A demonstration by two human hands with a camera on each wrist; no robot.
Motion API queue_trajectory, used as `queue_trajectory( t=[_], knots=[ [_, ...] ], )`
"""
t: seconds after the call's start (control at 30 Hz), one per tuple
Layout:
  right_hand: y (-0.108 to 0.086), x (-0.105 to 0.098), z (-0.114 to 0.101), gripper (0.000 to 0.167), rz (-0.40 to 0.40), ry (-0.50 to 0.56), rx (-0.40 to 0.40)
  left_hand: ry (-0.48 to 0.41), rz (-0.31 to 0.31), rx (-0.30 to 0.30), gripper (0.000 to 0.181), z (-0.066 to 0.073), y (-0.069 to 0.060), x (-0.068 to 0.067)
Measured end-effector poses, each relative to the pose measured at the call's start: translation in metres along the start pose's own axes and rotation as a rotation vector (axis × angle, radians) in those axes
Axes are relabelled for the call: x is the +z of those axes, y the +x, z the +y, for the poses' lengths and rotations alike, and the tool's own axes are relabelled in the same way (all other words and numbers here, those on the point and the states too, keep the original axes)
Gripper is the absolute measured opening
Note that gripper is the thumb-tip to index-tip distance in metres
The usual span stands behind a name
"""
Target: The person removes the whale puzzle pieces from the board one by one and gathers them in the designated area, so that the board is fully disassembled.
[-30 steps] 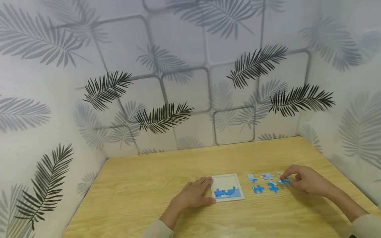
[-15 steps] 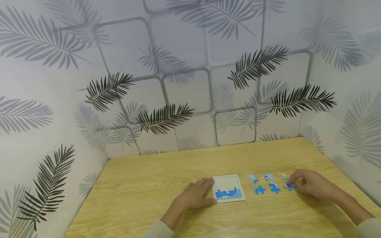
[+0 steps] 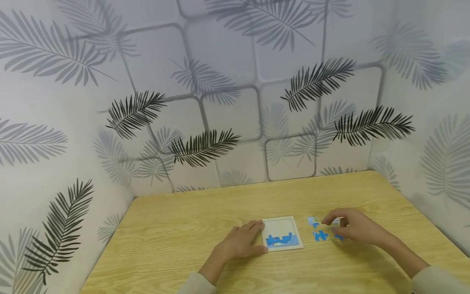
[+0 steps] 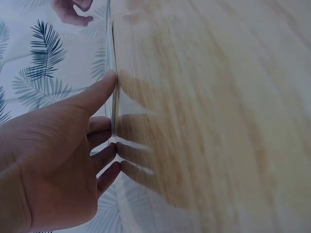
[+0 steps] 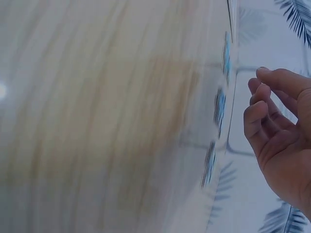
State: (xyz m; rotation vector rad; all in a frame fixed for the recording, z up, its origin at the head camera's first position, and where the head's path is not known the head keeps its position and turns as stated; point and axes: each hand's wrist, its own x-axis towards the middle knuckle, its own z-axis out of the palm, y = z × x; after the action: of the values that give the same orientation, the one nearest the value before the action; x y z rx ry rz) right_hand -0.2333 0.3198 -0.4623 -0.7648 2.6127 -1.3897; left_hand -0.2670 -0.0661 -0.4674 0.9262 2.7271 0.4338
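A small square puzzle tray (image 3: 280, 226) lies on the table, with blue whale pieces fitted along its lower part and a bare pale upper part. My left hand (image 3: 240, 243) rests at the tray's left side, thumb and fairly straight fingers touching its edge. Right of the tray lie loose jigsaw pieces, among them a light blue piece (image 3: 313, 221) and a darker blue piece (image 3: 320, 235). Just over the pieces hovers my right hand (image 3: 358, 226), hiding several of them. In the right wrist view its fingers are loosely bent, apart from the pieces, with nothing seen between them.
The wood-grain table (image 3: 191, 220) meets a wall (image 3: 235, 110) with a leaf pattern at the back and sides. From the right wrist camera, several pieces (image 5: 220, 111) show edge-on along the tabletop.
My right hand first slid a blue piece slightly rightward at the far end of the group, then left it and moved left over the other pieces. The left hand stays at the tray.
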Motion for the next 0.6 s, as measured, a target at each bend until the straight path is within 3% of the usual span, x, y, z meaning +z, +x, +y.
queue_trajectory(
  t=[0.17, 0.4, 0.6],
  knots=[
    [0.025, 0.028, -0.014, 0.033, -0.068, 0.064, -0.056, -0.003, 0.003, 0.001, 0.077, 0.000, 0.000, 0.000],
    [0.058, 0.060, -0.039, 0.037, -0.125, 0.063, -0.073, 0.004, 0.011, 0.007, 0.078, -0.009, 0.009, 0.011],
    [0.079, 0.091, -0.055, 0.031, -0.105, -0.051, -0.098, -0.001, 0.024, 0.008, 0.079, -0.017, 0.013, 0.015]
  ],
)
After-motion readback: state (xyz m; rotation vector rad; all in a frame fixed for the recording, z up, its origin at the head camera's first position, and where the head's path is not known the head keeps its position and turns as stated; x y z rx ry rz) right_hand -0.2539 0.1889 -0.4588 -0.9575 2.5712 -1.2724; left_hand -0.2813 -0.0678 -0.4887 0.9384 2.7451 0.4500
